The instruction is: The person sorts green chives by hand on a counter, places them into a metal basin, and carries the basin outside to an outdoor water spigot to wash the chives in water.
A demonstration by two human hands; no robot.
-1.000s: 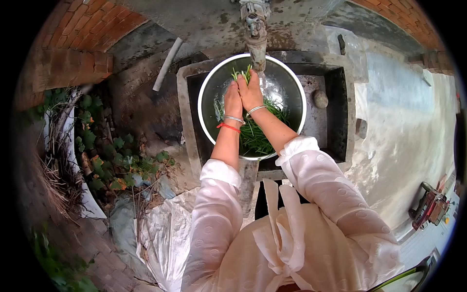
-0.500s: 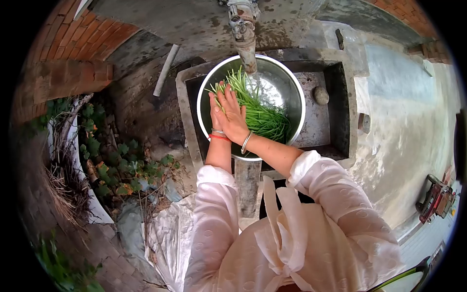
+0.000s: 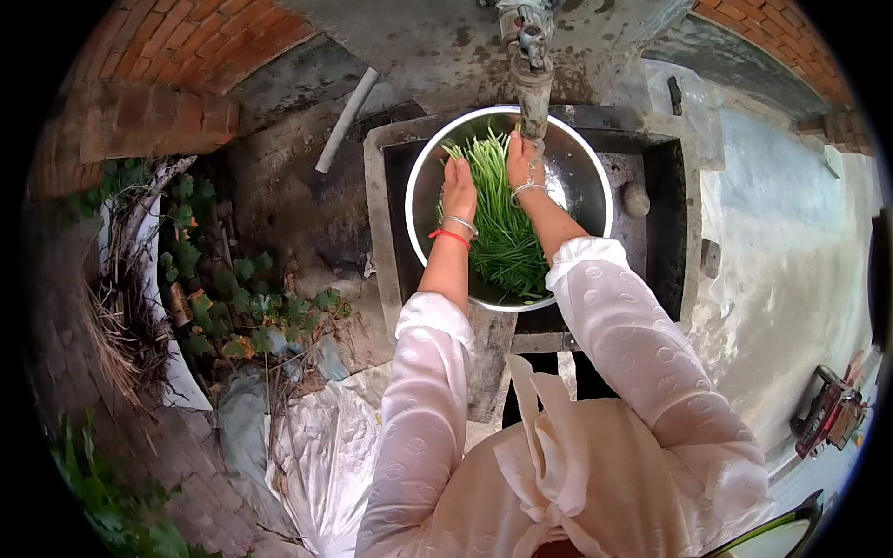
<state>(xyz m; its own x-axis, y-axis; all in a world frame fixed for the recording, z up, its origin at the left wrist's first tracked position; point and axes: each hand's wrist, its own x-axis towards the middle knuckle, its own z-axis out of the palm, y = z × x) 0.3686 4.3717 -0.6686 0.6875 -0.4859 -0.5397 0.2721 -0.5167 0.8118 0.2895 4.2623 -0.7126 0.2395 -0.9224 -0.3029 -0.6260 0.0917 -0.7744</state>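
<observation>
Below us, a shiny metal bowl (image 3: 586,191) sits in a rough concrete sink (image 3: 691,232), holding long green stalks (image 3: 498,205) that run from pale ends near eleven o'clock to darker leaves near six. Our left hand (image 3: 459,191) rests along them between nine and ten o'clock, fingers straight and held close together. Our right hand (image 3: 523,167) is between twelve and one, beside the stalks and close to the worn tap (image 3: 533,98); we cannot tell whether its fingers pinch anything. A rounded stone (image 3: 635,199) lies at three o'clock from the bowl.
</observation>
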